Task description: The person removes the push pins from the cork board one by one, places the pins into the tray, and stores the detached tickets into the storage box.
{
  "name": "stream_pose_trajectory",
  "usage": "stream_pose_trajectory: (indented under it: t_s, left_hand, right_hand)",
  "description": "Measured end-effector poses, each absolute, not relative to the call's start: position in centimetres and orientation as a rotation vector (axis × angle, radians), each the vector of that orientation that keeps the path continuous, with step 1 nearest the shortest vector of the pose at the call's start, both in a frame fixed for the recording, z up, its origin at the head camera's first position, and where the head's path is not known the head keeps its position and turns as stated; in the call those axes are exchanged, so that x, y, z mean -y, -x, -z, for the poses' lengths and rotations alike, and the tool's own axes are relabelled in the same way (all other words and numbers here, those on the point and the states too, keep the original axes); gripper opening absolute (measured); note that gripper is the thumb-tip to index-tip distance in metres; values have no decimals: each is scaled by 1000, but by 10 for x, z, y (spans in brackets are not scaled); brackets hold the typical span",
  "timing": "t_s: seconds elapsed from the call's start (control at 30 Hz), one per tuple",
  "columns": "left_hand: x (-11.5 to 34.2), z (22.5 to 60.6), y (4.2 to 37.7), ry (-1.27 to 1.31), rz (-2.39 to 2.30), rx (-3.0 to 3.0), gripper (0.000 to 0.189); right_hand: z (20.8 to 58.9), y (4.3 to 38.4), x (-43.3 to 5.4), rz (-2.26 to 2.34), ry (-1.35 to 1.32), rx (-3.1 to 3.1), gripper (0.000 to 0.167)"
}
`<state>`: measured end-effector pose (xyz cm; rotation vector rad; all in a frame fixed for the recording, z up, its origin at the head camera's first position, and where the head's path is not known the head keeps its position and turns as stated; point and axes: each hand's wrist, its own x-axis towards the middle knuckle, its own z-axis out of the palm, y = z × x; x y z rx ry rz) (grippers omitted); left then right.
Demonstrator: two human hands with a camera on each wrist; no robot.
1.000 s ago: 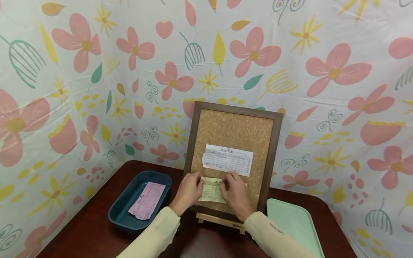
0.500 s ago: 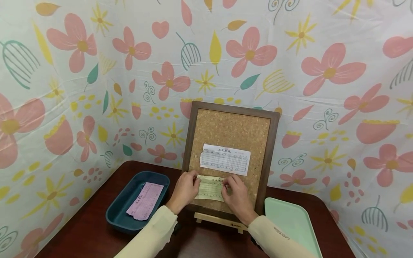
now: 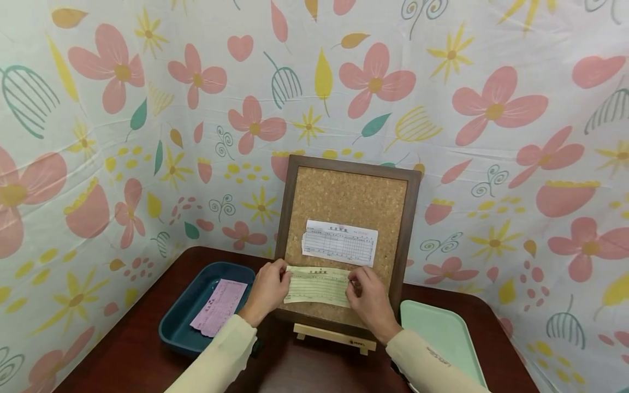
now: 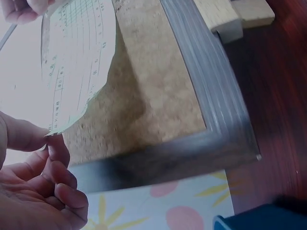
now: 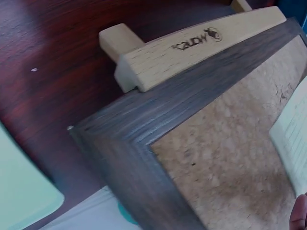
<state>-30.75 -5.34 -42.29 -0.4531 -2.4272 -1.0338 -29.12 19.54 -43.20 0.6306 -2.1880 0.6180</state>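
Note:
A pale yellow-green printed slip [image 3: 316,286] lies across the lower part of a framed cork board [image 3: 351,194]. My left hand [image 3: 267,289] pinches its left end between thumb and forefinger, seen closely in the left wrist view, where the slip [image 4: 79,62] bows away from the cork. At the slip's right end, the thumb and forefinger of my right hand [image 3: 372,297] pinch the edge. Just above, a white printed slip [image 3: 339,244] with a torn left edge sits on the cork. Only a fingertip of the right hand [image 5: 300,215] enters the right wrist view.
The board leans on a light wooden easel [image 3: 334,337] on a dark red-brown table [image 3: 295,371]. To the left stands a blue tray [image 3: 169,327] holding a pink slip [image 3: 218,307]. A mint-green tray [image 3: 439,333] lies at right. Behind hangs a flowered curtain [image 3: 314,65].
My hands have moved apart, the left one leftward and the right one rightward along the yellow-green slip, uncovering more of its print. The head view has shifted slightly.

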Motion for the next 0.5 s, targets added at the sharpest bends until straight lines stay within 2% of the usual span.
stream_pose_trajectory:
  t_s: [0.5]
  left_hand:
    - [95,420,306,287,1026,2437,5]
  right_hand:
    - [438,284,-221,-584,-583,2192,22]
